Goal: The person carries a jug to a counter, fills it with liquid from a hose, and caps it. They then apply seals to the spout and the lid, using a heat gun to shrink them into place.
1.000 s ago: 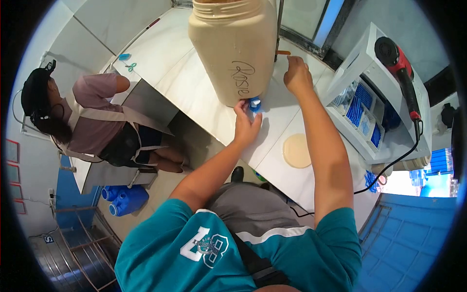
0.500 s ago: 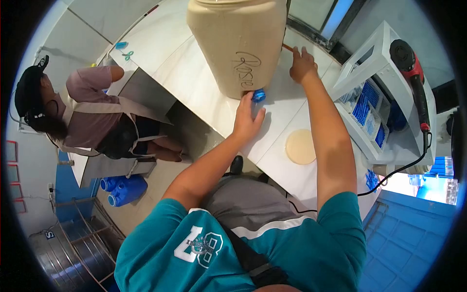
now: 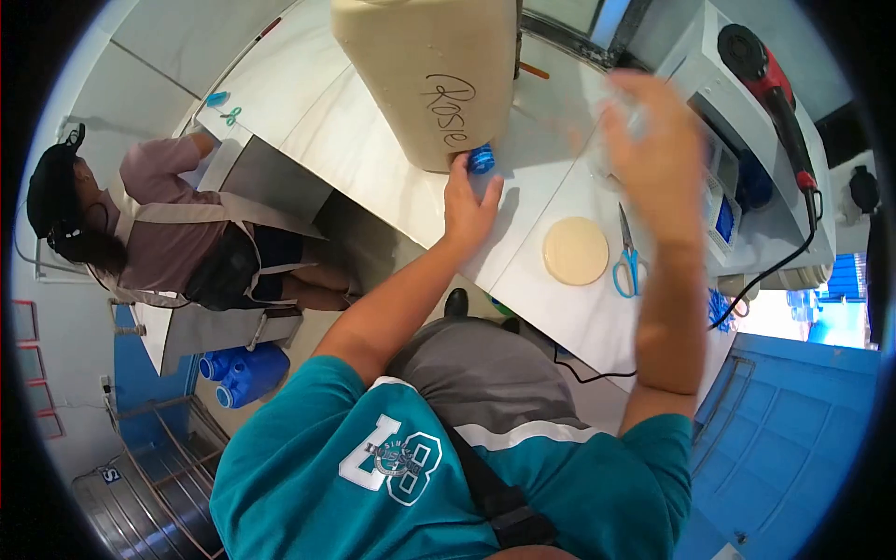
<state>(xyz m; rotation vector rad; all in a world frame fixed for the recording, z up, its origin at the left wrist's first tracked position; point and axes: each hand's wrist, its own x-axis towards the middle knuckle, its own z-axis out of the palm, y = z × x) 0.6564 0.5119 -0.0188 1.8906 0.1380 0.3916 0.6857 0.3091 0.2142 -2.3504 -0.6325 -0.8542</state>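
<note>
A large cream-coloured jug (image 3: 411, 75) marked "Rosie" stands on the white tabletop, with a blue cap (image 3: 481, 159) low on its near side. My left hand (image 3: 471, 210) rests at the foot of the jug, its fingertips beside the cap and its thumb spread away. Over the table's right side, my right hand (image 3: 658, 159) is raised and smeared by motion. Something pale and see-through shows by its fingers, too blurred to name. Below that hand lie blue-handled scissors (image 3: 627, 257) and a round cream disc (image 3: 576, 251). An orange stick (image 3: 534, 70) pokes out behind the jug.
At right, a red and black heat gun (image 3: 770, 79) lies on a white cabinet (image 3: 714, 42), its black cord running over the table. A person in an apron (image 3: 177, 224) stands at left. Small green scissors (image 3: 231, 116) lie on the far left tabletop. Blue jugs (image 3: 247, 373) stand on the floor.
My right hand has moved from the orange stick toward me and right, lifting over the table. The blue-handled scissors have come into sight. My left hand stays by the cap; the view has shifted slightly.
</note>
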